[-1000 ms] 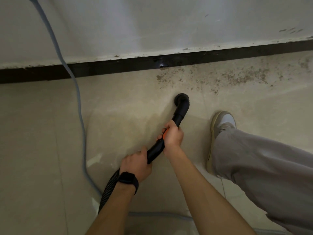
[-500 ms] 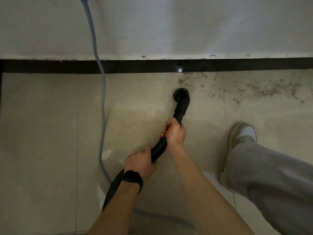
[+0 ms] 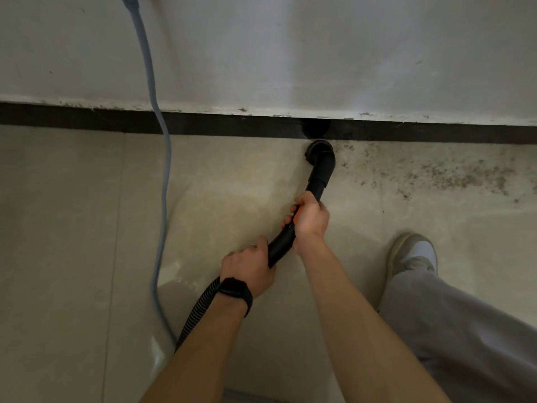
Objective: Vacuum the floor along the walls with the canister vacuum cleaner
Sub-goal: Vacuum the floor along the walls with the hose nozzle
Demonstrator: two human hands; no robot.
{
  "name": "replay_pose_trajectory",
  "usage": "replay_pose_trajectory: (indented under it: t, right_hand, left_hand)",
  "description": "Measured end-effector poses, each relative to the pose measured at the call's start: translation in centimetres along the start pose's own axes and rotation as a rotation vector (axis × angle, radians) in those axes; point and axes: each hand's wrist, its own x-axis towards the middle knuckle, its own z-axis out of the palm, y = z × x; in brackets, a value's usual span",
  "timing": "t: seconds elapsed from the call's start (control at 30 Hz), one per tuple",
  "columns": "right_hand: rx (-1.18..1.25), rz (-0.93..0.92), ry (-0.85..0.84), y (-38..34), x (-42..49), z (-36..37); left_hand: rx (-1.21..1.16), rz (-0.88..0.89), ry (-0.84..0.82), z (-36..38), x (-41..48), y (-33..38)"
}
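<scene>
A black vacuum nozzle (image 3: 319, 154) sits on the beige tiled floor, right at the dark baseboard (image 3: 232, 128) under the white wall (image 3: 319, 53). Its curved black handle tube (image 3: 283, 242) runs back toward me. My right hand (image 3: 309, 219) grips the tube near an orange part. My left hand (image 3: 248, 267), with a black wristband, grips the tube lower down, where the ribbed black hose (image 3: 200, 309) begins. The canister is out of view.
A grey-blue power cord (image 3: 162, 181) hangs down the wall and trails over the floor on the left. Dark dirt specks (image 3: 453, 173) cover the floor right of the nozzle. My right foot in a light shoe (image 3: 412, 254) stands at the right.
The nozzle has moved forward across the floor, from well short of the wall up to the baseboard. Both hands kept their grip. The view shifted right, so the cord appears further in.
</scene>
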Motion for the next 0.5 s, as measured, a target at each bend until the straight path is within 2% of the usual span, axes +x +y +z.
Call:
replay_pose_trajectory:
  t: [0.23,0.5]
  right_hand:
    - [0.049,0.008,-0.032,-1.7,1.7,-0.6]
    - [0.018,0.011,-0.073,0.1,0.0,2.6]
  left_hand:
    - [0.042,0.048,0.010,-0.6,2.0,1.3]
    - [-0.049,-0.046,0.038,-0.6,0.8,-2.5]
